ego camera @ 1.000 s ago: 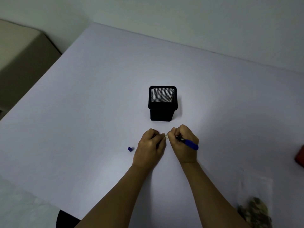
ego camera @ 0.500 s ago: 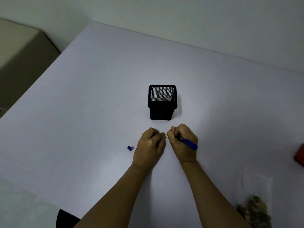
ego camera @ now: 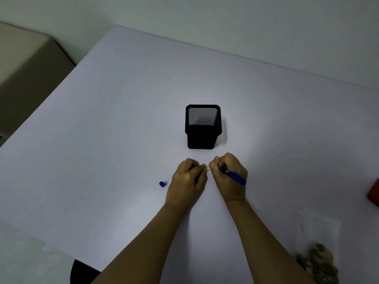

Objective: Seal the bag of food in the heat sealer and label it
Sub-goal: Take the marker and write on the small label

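Labelling looked under way. A blue pen cap (ego camera: 162, 184) lay loose, just left of the hands. The left hand (ego camera: 187, 181) held its grip pinched on a small white label (ego camera: 208, 168). The right hand (ego camera: 229, 177) pinched it from the other side while clasping the uncapped blue pen (ego camera: 234, 176). The bag of food (ego camera: 320, 253) lay at the near right, well apart and unlabelled; whether it was sealed could not be told. Sticking the label on seemed still to come.

A beige cabinet (ego camera: 24, 64) stood far left by a pale wall. The table (ego camera: 102, 140) was pale and plain, with a black mesh pen holder (ego camera: 203, 128) just beyond the hands and a cut-off red thing (ego camera: 374, 193) at its right edge.
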A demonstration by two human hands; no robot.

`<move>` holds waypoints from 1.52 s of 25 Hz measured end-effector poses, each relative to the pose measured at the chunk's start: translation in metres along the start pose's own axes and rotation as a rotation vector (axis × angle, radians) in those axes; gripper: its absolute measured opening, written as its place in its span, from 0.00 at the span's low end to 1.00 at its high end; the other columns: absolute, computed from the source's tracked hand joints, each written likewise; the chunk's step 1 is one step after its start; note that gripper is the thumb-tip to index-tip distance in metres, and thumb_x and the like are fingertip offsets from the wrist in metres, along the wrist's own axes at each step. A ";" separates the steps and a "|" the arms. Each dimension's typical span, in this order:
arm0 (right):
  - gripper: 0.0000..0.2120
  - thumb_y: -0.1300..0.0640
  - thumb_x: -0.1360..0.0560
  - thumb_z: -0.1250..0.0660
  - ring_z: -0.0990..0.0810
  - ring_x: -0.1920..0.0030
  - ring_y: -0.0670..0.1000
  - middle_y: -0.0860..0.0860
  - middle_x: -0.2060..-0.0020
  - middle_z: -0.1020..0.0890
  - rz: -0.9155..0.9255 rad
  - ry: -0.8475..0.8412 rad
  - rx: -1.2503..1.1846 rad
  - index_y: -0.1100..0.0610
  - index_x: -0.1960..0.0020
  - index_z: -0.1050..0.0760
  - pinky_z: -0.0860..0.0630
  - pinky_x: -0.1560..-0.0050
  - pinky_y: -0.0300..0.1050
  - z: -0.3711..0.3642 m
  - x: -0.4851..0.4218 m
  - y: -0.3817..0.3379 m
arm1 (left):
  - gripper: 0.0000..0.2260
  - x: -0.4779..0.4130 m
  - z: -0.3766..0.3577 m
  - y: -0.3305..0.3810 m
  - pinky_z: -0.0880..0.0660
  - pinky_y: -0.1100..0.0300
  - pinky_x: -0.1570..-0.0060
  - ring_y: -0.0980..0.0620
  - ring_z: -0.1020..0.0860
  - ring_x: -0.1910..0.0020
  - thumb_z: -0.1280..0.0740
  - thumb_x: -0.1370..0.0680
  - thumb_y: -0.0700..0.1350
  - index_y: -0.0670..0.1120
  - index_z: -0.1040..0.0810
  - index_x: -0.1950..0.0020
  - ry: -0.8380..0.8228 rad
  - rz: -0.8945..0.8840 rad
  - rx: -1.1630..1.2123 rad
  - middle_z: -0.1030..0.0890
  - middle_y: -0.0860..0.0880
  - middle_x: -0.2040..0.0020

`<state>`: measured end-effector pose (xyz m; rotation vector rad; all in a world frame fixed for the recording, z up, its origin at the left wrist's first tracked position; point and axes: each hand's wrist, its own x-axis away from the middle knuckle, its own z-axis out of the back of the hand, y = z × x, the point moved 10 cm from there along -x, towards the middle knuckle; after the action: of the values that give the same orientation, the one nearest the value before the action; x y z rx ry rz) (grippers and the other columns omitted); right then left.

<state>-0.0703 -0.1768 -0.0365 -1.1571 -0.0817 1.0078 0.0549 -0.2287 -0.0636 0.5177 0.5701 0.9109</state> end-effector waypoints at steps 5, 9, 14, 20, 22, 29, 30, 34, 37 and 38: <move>0.14 0.54 0.28 0.35 0.24 0.73 0.58 0.56 0.75 0.25 -0.307 0.161 -0.137 0.54 0.68 0.36 0.25 0.73 0.51 0.018 -0.001 0.030 | 0.06 -0.002 0.001 0.000 0.29 0.67 0.61 0.51 0.24 0.63 0.32 0.26 0.40 0.38 0.17 0.54 -0.001 0.018 0.026 0.22 0.45 0.60; 0.14 0.56 0.26 0.33 0.22 0.75 0.44 0.45 0.75 0.23 -0.507 0.345 -0.350 0.51 0.67 0.34 0.24 0.74 0.38 0.045 0.011 0.035 | 0.07 -0.003 0.004 0.000 0.27 0.66 0.60 0.51 0.23 0.62 0.32 0.26 0.40 0.38 0.17 0.53 -0.002 0.017 0.053 0.21 0.45 0.58; 0.16 0.55 0.24 0.35 0.30 0.79 0.41 0.45 0.77 0.22 -0.801 0.394 -0.675 0.54 0.69 0.34 0.30 0.75 0.32 0.054 0.038 0.039 | 0.06 -0.009 0.005 -0.009 0.27 0.69 0.60 0.54 0.24 0.61 0.31 0.27 0.39 0.41 0.18 0.51 -0.061 0.178 0.138 0.22 0.48 0.55; 0.14 0.51 0.22 0.39 0.26 0.76 0.42 0.45 0.74 0.23 -0.932 0.326 -0.821 0.55 0.65 0.29 0.26 0.72 0.30 0.055 0.047 0.015 | 0.06 -0.004 0.007 -0.005 0.27 0.67 0.56 0.58 0.26 0.60 0.35 0.23 0.41 0.41 0.18 0.53 -0.076 0.254 0.134 0.23 0.48 0.55; 0.15 0.51 0.22 0.40 0.25 0.76 0.41 0.45 0.76 0.24 -0.957 0.308 -0.779 0.56 0.65 0.30 0.26 0.72 0.30 0.060 0.052 0.013 | 0.10 0.001 0.028 0.014 0.28 0.70 0.53 0.57 0.26 0.57 0.39 0.22 0.43 0.41 0.19 0.51 -0.007 0.209 0.147 0.23 0.47 0.52; 0.15 0.53 0.25 0.35 0.28 0.77 0.40 0.45 0.79 0.25 -0.996 0.235 -0.692 0.56 0.68 0.31 0.27 0.72 0.30 0.055 0.068 0.016 | 0.15 0.059 0.096 -0.032 0.32 0.63 0.49 0.49 0.26 0.48 0.34 0.23 0.43 0.47 0.26 0.36 0.023 0.516 -0.073 0.33 0.44 0.35; 0.15 0.53 0.25 0.35 0.27 0.77 0.40 0.45 0.79 0.25 -0.995 0.231 -0.702 0.56 0.68 0.31 0.27 0.72 0.30 0.051 0.067 0.013 | 0.13 0.062 0.090 -0.035 0.32 0.65 0.48 0.48 0.25 0.46 0.35 0.23 0.42 0.47 0.25 0.38 -0.044 0.505 -0.078 0.30 0.45 0.38; 0.18 0.51 0.24 0.37 0.28 0.78 0.40 0.44 0.83 0.28 -0.946 0.184 -0.683 0.55 0.70 0.35 0.28 0.73 0.31 0.043 0.056 -0.004 | 0.08 0.054 0.093 -0.022 0.29 0.74 0.56 0.60 0.21 0.57 0.35 0.24 0.37 0.50 0.20 0.53 0.040 0.605 0.256 0.19 0.55 0.58; 0.20 0.52 0.24 0.36 0.32 0.80 0.41 0.45 0.84 0.31 -0.912 0.141 -0.669 0.54 0.72 0.38 0.32 0.76 0.32 0.042 0.047 -0.019 | 0.07 0.047 0.082 0.010 0.22 0.66 0.58 0.57 0.21 0.64 0.36 0.24 0.37 0.46 0.19 0.56 0.024 0.771 0.811 0.18 0.52 0.64; 0.21 0.53 0.24 0.35 0.34 0.80 0.42 0.45 0.84 0.33 -0.901 0.130 -0.673 0.54 0.72 0.39 0.34 0.77 0.32 0.041 0.045 -0.024 | 0.08 0.045 0.078 0.021 0.22 0.65 0.60 0.56 0.21 0.65 0.37 0.23 0.37 0.45 0.19 0.56 -0.002 0.782 0.908 0.19 0.51 0.65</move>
<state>-0.0514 -0.1169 -0.0185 -1.5603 -0.8122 0.0767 0.1161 -0.1936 -0.0035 1.6387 0.7878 1.3615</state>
